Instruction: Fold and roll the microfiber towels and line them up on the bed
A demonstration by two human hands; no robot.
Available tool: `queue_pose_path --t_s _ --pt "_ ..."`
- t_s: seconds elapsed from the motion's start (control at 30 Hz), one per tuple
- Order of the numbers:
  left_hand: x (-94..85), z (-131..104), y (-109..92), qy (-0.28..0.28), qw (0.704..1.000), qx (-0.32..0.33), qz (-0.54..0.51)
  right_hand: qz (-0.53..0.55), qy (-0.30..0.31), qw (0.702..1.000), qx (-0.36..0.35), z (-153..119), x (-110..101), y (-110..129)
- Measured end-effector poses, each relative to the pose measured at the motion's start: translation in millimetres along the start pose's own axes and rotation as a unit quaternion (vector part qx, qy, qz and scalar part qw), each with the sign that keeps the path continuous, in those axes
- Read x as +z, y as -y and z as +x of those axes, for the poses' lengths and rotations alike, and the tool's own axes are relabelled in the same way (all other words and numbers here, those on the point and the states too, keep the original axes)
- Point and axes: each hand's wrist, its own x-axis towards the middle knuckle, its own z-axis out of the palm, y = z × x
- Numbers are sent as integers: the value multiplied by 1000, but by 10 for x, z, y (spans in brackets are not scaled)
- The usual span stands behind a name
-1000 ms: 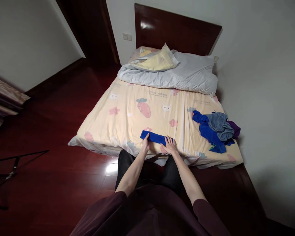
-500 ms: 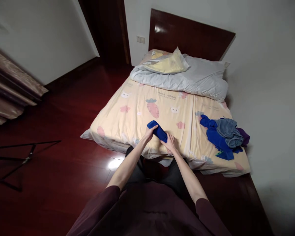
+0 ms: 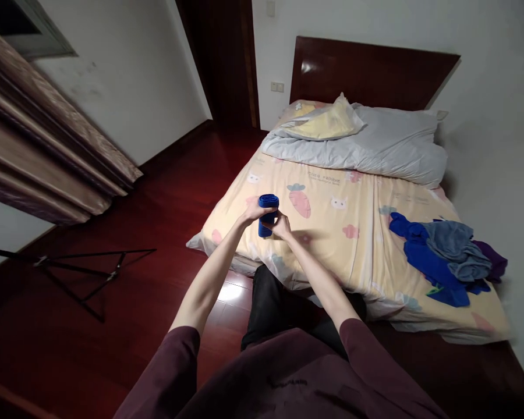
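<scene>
A blue towel (image 3: 268,201), rolled into a tight cylinder, stands nearly upright between my hands, its coiled end facing up. My left hand (image 3: 254,212) grips it near the top, thumb across its front. Lower on its right side, my right hand (image 3: 281,224) is closed around it. The roll is held above the front left part of the bed (image 3: 327,215), which has a cream sheet printed with carrots and cats. On the bed's right side lies a crumpled pile of cloths: blue cloth (image 3: 432,262), a grey-blue cloth (image 3: 454,238) and a purple cloth (image 3: 491,259).
A grey quilt (image 3: 397,139) and a yellow-lined fold (image 3: 332,119) lie by the dark headboard (image 3: 371,73). A black tripod (image 3: 109,273) stands on the red wooden floor (image 3: 166,215) at left, near the curtain (image 3: 61,145).
The rolled towel has gone from lying slanted to nearly upright, its coiled end now showing. My view has swung left, so the bed sits further right and more of the tripod shows.
</scene>
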Motion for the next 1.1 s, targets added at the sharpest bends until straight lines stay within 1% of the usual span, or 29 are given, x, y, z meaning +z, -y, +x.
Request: queue_pose_path --t_s 0.07,0.13,0.2,0.27,0.4,0.53,0.63,0.97,1.1 --pt "-196 10 59 -21 1000 -6 4 8 11 1000 -8 124 128 119" --pt "-342 19 145 -38 999 -7 -2 10 25 1000 -10 212 237 192" --pt "-437 29 234 -42 999 -4 -11 10 38 999 -10 269 325 228" --pt "-489 34 308 -40 999 -3 -15 9 46 999 -9 302 396 238" --pt "-519 30 410 -42 999 -14 -23 6 55 998 2 337 498 219" --pt "-537 37 493 -37 999 -22 -11 1 54 998 10 361 545 196" --pt "-552 46 544 -35 999 -12 -12 -4 54 998 9 375 552 190" --pt "-602 53 703 -64 998 11 10 -3 45 999 13 355 541 231" --pt "-642 16 729 -59 998 25 4 -5 43 999 6 358 544 229"
